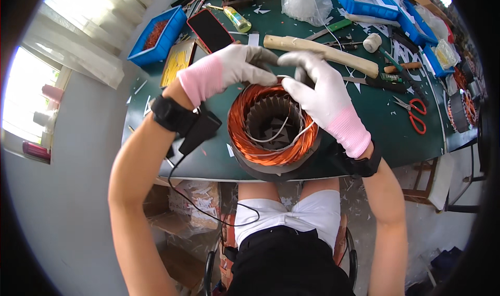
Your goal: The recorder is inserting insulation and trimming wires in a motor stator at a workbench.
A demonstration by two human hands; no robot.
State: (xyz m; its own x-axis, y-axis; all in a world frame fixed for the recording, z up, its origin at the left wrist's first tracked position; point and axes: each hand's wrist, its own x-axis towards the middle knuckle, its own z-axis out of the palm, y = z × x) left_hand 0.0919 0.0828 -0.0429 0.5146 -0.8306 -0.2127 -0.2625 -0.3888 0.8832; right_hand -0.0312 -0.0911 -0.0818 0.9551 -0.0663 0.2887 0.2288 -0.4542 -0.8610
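A motor stator (pixel 273 158) stands at the table's near edge, its core ringed by orange copper windings (pixel 240 120). A thin white cord (pixel 303 133) lies over the windings and loops into the bore. My left hand (pixel 237 67), in a white glove with grey fingertips and a pink cuff, is at the stator's far rim. Its fingers are bent toward the thumb; what they grip is hidden. Close beside it, my right hand (pixel 320 90), gloved alike, has its thumb and fingers closed at the far right rim, where the cord runs under them. The fingertips nearly meet.
Left are a phone (pixel 210 30), a blue bin (pixel 165 35) and a yellow pack (pixel 177 63). Beyond my hands lies a wooden stick (pixel 323 54). Red-handled scissors (pixel 414 114), a knife (pixel 383 83) and blue trays (pixel 364 3) are right. A black cable (pixel 190 205) hangs from my left wrist.
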